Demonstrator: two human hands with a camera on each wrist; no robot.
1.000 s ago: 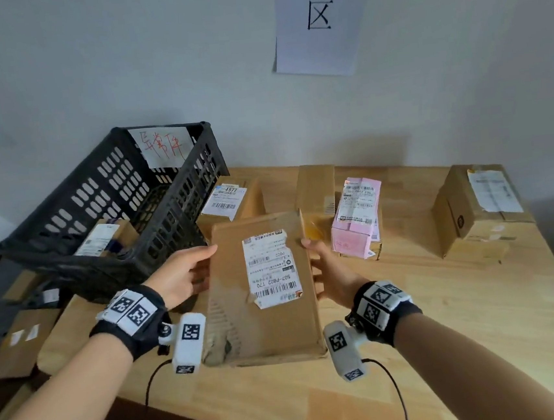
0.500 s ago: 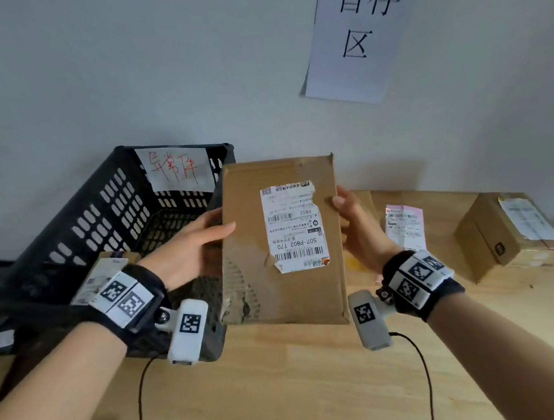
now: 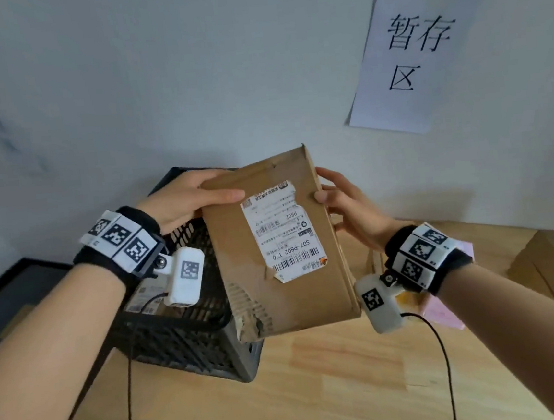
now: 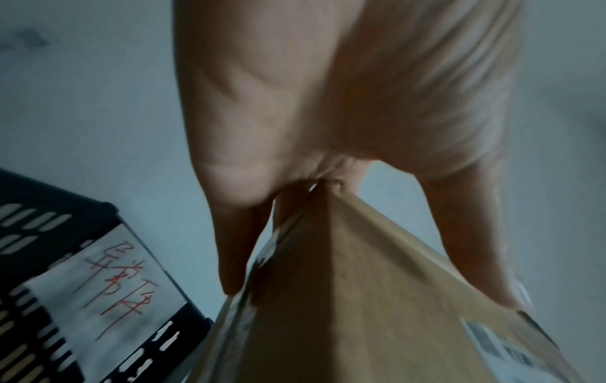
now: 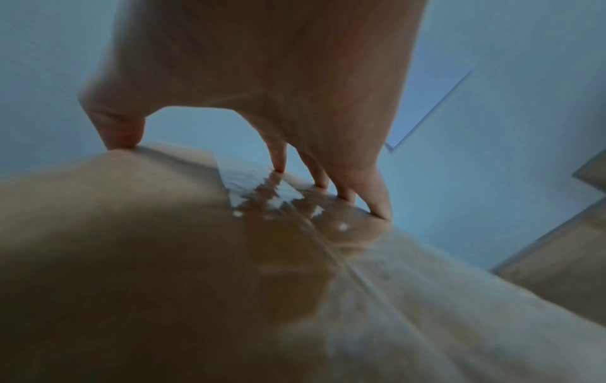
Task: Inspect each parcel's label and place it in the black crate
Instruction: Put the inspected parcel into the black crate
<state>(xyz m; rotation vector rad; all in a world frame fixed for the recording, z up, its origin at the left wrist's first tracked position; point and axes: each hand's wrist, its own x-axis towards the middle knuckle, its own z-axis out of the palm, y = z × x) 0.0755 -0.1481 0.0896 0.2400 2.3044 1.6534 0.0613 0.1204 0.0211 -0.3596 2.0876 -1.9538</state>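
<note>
Left hand (image 3: 180, 199) pinches the parcel (image 3: 279, 243) at its top corner, thumb across the front; right hand (image 3: 346, 203) apparently clamps the opposite edge.

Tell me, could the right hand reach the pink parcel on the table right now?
Probably not yet: the right hand grips the cardboard parcel together with the left hand. The pink parcel lies just below that wrist, uncovered.

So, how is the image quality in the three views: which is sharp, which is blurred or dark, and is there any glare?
Head view: evenly lit and sharp, the label on the parcel readable, wide-angle bending at the edges. Left wrist view: dim, the left hand soft, the crate's paper sign smeared. Right wrist view: darkest and most blurred; glare on the parcel's clear tape below the right hand.
</note>
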